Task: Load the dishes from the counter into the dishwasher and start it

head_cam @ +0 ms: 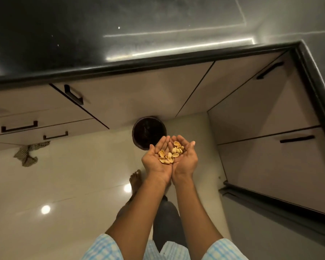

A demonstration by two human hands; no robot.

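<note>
The curved nut shells are pale yellow-tan. The round bin is dark brown. The glossy stone surface is black. The flat cabinet fronts are beige, and their bar handles are black. The crumpled cloth has an olive-and-cream check, and the shirt sleeves a light blue-and-white check.

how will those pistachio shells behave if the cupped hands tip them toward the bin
The pistachio shells are thin, hollow halves, so probably very light and stiff. Lying loose across the left hand and right hand, they would likely slide and scatter; some may miss the bin.
</note>
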